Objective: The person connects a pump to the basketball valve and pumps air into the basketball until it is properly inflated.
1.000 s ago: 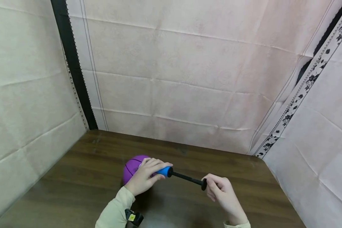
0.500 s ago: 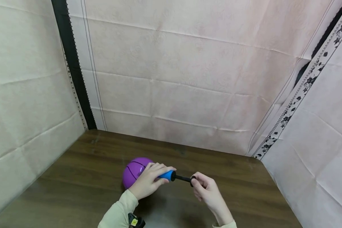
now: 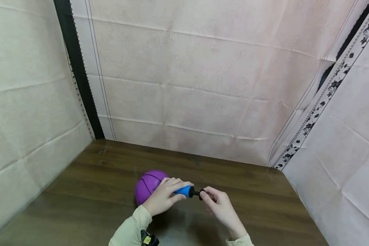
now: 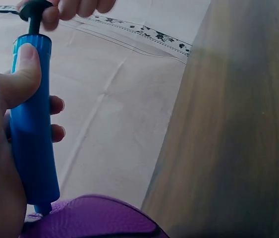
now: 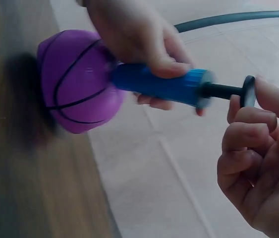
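A purple ball with black lines (image 3: 150,186) sits on the wood-grain table; in the right wrist view its outline (image 5: 75,82) looks somewhat angular. A blue hand pump (image 4: 32,129) has its narrow tip at the ball's surface. My left hand (image 3: 164,196) is wrapped round the pump's barrel, thumb along it near the collar. With thumb and curled fingers, my right hand (image 3: 219,206) pinches the black disc-shaped handle (image 5: 249,91) at the end of the plunger. Only a short length of black rod shows between barrel and handle.
The brown table (image 3: 80,205) is bounded by pale creased cloth at the back (image 3: 184,85), left and right. A black strip (image 3: 80,68) runs down the back left corner, a floral border (image 3: 310,123) down the right. A small black device (image 3: 150,239) is on the left wrist.
My right hand has moved left with the handle, sliding the plunger most of the way into the barrel. The left hand, pump and ball have shifted slightly right and toward me.
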A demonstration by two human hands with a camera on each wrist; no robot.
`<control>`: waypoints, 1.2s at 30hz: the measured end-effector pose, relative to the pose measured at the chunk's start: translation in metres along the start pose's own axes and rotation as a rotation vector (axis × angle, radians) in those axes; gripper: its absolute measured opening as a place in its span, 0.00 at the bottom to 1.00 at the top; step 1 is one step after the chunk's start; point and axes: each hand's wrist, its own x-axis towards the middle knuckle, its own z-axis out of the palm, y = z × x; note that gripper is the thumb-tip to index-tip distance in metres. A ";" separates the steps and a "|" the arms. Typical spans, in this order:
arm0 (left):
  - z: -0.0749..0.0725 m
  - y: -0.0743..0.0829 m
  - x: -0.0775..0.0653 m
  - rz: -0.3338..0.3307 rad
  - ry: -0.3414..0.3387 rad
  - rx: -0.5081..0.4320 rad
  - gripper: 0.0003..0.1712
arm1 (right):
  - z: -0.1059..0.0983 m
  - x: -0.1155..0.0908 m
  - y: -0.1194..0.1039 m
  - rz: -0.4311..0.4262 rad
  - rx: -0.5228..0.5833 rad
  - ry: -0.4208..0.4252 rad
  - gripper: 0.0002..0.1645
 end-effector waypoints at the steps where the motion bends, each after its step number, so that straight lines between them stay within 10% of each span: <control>1: -0.001 -0.002 -0.001 -0.013 0.003 -0.006 0.23 | -0.002 -0.001 -0.001 -0.011 0.018 0.017 0.18; 9: -0.006 -0.017 -0.003 -0.076 0.045 -0.046 0.22 | -0.023 -0.016 -0.015 -0.182 0.112 0.157 0.16; 18: -0.004 -0.015 -0.003 -0.097 0.033 -0.048 0.21 | -0.018 -0.008 -0.006 -0.223 0.264 -0.008 0.18; 36: -0.007 0.011 0.002 0.086 0.047 0.151 0.22 | 0.005 0.006 0.010 -0.036 0.035 -0.068 0.18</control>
